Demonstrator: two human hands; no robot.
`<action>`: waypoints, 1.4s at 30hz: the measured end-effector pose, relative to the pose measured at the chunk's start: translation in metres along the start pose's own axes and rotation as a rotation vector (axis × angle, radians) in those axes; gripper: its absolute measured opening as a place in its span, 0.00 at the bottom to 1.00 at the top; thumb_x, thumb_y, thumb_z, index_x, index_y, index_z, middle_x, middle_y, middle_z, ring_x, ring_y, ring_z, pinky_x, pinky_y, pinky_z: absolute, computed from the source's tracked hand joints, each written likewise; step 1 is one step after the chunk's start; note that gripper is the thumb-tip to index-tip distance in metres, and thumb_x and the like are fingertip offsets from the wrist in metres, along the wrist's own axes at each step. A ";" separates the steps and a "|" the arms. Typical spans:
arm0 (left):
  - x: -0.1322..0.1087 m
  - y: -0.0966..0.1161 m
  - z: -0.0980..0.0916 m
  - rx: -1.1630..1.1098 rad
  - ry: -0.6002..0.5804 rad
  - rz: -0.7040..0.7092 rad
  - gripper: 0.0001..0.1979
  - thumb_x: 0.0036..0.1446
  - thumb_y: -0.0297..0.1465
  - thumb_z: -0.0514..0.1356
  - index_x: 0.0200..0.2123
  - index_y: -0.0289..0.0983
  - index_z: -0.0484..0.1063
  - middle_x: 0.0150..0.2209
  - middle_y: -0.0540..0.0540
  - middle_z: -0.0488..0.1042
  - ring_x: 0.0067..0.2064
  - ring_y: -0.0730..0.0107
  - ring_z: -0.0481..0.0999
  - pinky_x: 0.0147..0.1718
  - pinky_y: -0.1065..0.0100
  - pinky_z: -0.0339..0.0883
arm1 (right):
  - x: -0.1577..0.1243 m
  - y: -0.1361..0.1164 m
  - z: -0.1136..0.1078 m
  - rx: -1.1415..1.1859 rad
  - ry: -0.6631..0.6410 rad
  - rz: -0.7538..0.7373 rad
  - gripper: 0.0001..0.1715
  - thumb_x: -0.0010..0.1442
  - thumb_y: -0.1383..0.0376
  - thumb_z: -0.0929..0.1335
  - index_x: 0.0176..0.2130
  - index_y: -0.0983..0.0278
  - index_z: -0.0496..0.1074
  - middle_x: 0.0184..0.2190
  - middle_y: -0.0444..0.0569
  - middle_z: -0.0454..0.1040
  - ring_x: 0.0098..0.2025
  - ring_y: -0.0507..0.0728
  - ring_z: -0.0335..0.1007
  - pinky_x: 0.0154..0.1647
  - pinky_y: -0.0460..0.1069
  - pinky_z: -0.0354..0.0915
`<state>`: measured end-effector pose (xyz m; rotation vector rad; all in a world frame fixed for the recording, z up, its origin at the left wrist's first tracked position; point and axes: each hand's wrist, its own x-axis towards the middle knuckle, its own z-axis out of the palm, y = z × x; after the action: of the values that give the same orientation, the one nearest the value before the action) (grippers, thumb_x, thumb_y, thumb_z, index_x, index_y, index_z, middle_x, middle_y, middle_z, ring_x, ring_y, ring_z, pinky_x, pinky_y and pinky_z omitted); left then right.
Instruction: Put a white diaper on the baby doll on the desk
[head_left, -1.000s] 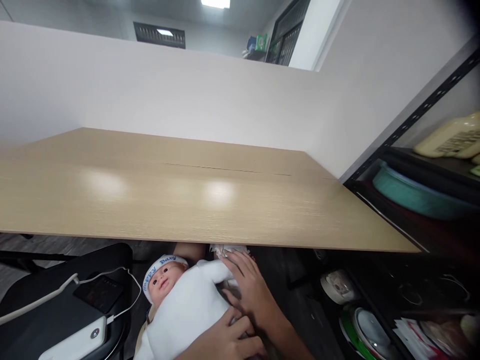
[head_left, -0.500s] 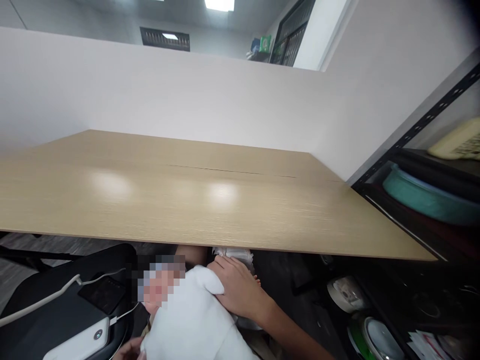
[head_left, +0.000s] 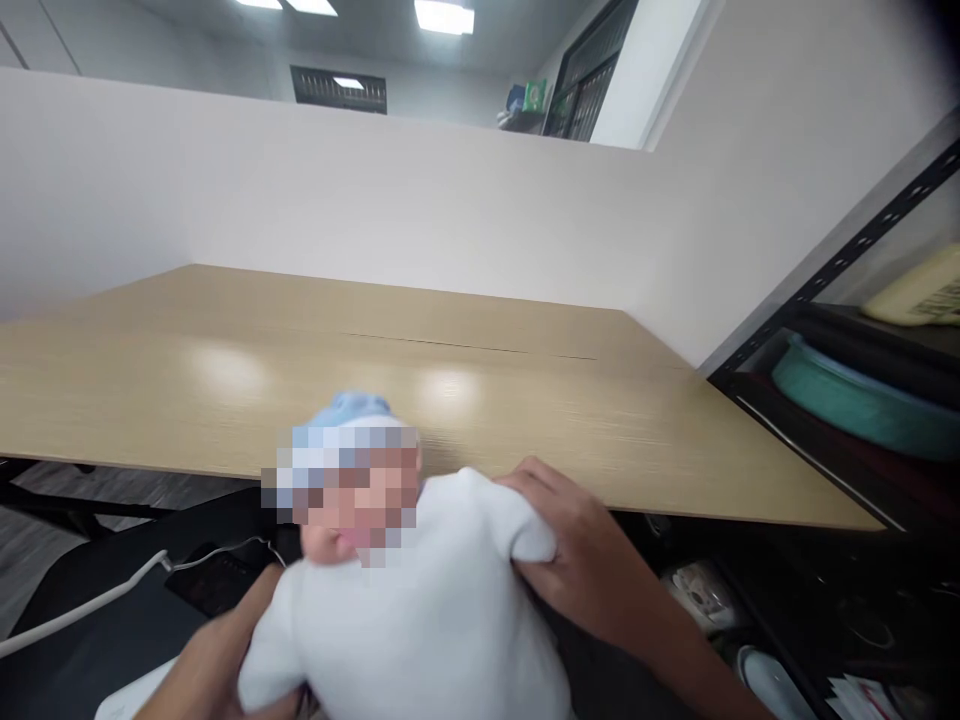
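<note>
A baby doll [head_left: 420, 620] in a white top and light blue cap faces up at the bottom of the head view, its face blurred out. Its head is at the front edge of the wooden table [head_left: 525, 420]. My left hand [head_left: 217, 640] grips it by the sleeve at the lower left, with most of the fingers hidden. On the other side, my right hand [head_left: 577, 550] wraps round the doll's other sleeve and upper side. The doll's lower body runs out of view.
White partition walls [head_left: 420, 200] stand behind the table. Dark shelves on the right hold a teal basin [head_left: 862, 405] and a pale yellow bag [head_left: 919, 290]. A black chair seat [head_left: 90, 590] with a white cable [head_left: 90, 610] and a white device [head_left: 124, 695] is at lower left.
The doll has come up from below the table edge to table height, and its cap now shows over the tabletop. Both hands have risen with it, my left coming further into view.
</note>
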<state>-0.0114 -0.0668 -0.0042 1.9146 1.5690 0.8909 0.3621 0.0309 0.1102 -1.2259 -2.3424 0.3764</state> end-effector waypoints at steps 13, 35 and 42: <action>0.252 0.023 -0.015 -0.062 -0.415 0.013 0.30 0.55 0.41 0.69 0.60 0.40 0.75 0.57 0.43 0.83 0.57 0.46 0.82 0.53 0.57 0.76 | 0.078 0.124 0.022 -0.180 0.042 0.357 0.08 0.68 0.65 0.71 0.35 0.60 0.71 0.40 0.51 0.79 0.42 0.60 0.74 0.39 0.51 0.60; 0.287 -0.070 0.012 0.359 0.020 0.167 0.27 0.70 0.59 0.62 0.55 0.45 0.79 0.47 0.43 0.83 0.49 0.48 0.80 0.46 0.56 0.72 | 0.084 0.208 0.045 0.043 0.106 0.247 0.21 0.75 0.45 0.67 0.52 0.55 0.76 0.49 0.53 0.83 0.50 0.67 0.79 0.51 0.60 0.76; 0.371 -0.086 0.014 0.297 0.189 0.103 0.35 0.64 0.64 0.64 0.61 0.46 0.78 0.54 0.43 0.86 0.53 0.43 0.82 0.50 0.52 0.72 | 0.168 0.264 0.055 -0.041 0.134 0.134 0.22 0.73 0.46 0.68 0.53 0.59 0.74 0.50 0.55 0.81 0.53 0.69 0.78 0.55 0.62 0.72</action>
<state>-0.0128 0.3140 -0.0136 2.1869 1.8122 0.9487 0.4346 0.3174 -0.0075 -1.3883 -2.1714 0.2816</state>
